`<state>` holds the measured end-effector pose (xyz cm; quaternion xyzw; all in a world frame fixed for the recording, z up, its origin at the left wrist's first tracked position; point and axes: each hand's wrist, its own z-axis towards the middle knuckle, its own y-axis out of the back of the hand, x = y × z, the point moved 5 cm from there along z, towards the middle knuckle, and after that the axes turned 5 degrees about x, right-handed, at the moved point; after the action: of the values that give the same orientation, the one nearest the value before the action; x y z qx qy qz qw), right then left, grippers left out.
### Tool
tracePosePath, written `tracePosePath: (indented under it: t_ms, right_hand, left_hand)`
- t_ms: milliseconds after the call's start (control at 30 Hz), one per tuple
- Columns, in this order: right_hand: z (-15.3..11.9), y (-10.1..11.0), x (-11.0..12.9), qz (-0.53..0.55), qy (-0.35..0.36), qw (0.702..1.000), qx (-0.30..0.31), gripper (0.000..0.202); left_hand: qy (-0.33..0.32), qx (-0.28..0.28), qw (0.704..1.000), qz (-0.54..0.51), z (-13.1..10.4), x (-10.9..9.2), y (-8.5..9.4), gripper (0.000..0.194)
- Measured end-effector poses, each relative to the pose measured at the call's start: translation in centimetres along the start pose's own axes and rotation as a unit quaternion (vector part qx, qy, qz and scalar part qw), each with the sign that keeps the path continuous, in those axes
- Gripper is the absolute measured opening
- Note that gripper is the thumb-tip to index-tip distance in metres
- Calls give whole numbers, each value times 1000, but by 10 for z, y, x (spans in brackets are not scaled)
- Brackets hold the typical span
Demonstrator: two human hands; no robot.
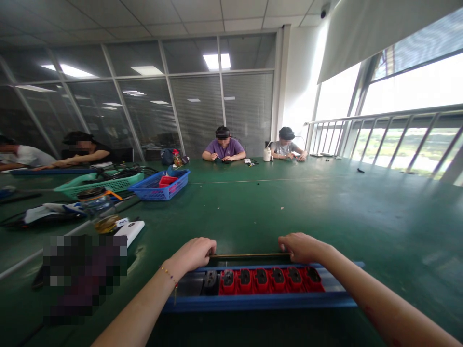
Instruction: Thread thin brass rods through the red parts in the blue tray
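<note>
A long blue rail housing [260, 302] lies across the table in front of me. Inside it sit a black socket [210, 282] at the left and several red socket modules [261, 280] with dark tops. Just beyond its far edge, a thin brass-coloured strip [249, 255] runs between my hands. My left hand [197, 253] has its fingers curled down on the strip's left end, and my right hand [298, 246] is closed over the right end. The fingertips of both hands are partly hidden.
On the green table [231, 212] at the left are a blue basket [155, 190] with a red part, a green basket [72, 188] with cables, a jar [104, 217] and a white device [132, 233]. Several people sit at the far edges.
</note>
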<state>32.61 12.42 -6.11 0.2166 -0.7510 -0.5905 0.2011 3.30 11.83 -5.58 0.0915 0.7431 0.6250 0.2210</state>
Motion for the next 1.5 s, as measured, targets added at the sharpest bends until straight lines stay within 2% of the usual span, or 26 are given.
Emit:
tracePosePath:
  t_ms: [67,167,267,367,467,567,700,900,1100,1300,1500]
  right_hand:
    - [0,0,0,8,5,1000,-9,30]
    - [-5,6,-3,66,30,996,-54,20]
    - [-20,17,-6,172,51,978,-108,18]
    - [-40,25,-9,263,42,955,-130,22]
    - [-61,28,-6,319,32,939,-127,27]
    - [-78,25,-1,359,23,926,-116,30]
    - [-90,17,3,363,9,927,-93,32]
    - [-95,17,7,348,22,933,-90,32]
    - [-93,10,4,392,18,914,-106,26]
    - [-90,6,6,401,13,914,-60,28]
    - [-89,2,1,388,13,920,-62,29]
  left_hand:
    - [9,-5,1000,0,0,1,1,18]
    - [22,-27,999,0,-4,4,7,15]
    - [19,-66,997,-21,-13,2,18,11]
    - [0,-101,990,-101,-28,-7,29,9]
    - [-18,-87,976,-198,-45,-20,34,12]
    - [-24,-34,965,-260,-61,-30,31,21]
    - [-17,10,946,-325,-71,-32,20,29]
    - [-8,24,939,-343,-66,-27,3,31]
    - [-4,0,943,-333,-67,-26,6,32]
    - [6,15,946,-324,-66,-27,3,31]
    - [4,17,939,-344,-65,-27,1,30]
